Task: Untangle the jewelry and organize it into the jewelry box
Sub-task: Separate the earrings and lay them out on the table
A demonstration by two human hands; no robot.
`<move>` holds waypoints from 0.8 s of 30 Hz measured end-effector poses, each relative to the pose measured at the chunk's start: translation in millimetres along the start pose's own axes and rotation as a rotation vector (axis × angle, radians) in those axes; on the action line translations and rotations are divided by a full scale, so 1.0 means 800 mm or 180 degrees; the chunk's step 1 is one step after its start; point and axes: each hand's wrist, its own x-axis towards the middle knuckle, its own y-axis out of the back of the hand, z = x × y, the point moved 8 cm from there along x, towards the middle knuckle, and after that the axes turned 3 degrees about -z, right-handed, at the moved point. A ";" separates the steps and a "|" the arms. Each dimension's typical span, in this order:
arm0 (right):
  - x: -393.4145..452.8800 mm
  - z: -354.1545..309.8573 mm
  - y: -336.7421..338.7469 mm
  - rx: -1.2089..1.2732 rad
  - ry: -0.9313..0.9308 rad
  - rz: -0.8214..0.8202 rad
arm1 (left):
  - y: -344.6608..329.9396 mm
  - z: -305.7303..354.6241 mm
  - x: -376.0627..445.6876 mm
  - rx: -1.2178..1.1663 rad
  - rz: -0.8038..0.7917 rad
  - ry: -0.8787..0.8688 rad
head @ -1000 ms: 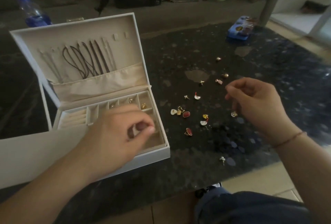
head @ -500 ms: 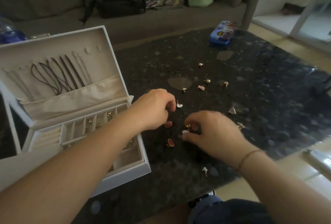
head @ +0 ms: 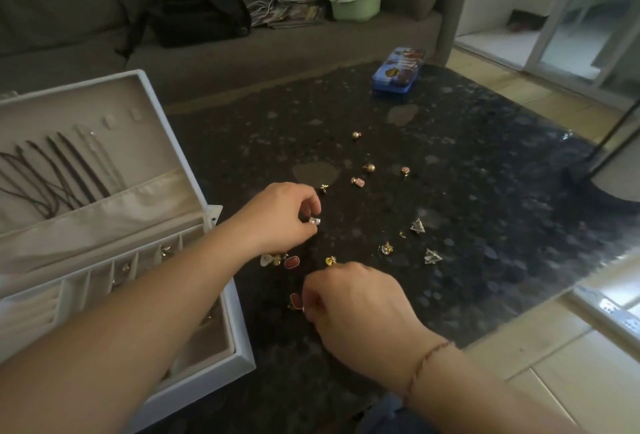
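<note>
A small stud (head: 314, 221) is pinched by the L hand (head: 281, 217) and another is seemingly pinched by the R hand (head: 349, 305) over earrings scattered beside the open box (head: 239, 350); either could be dropped w/ a loose pinch.

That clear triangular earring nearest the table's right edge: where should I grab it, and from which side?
Pinch the triangle earring across its two slanted edges, coming straight down from above. It lies flat on the table with open space around it, so nothing blocks the fingertips. Its post isn't discernible.
</note>
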 end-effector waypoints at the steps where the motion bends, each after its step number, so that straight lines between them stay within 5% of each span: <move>1: 0.000 0.003 0.002 0.0065 0.0000 -0.0004 | -0.001 -0.001 0.001 -0.0030 -0.0034 0.0025; 9: 0.000 0.088 0.063 -0.0256 -0.0797 0.0596 | -0.007 0.000 0.003 -0.0022 -0.0198 -0.0044; 24: 0.012 0.087 0.041 -0.0327 -0.0730 -0.0027 | -0.018 0.008 -0.012 -0.0032 -0.0587 -0.0419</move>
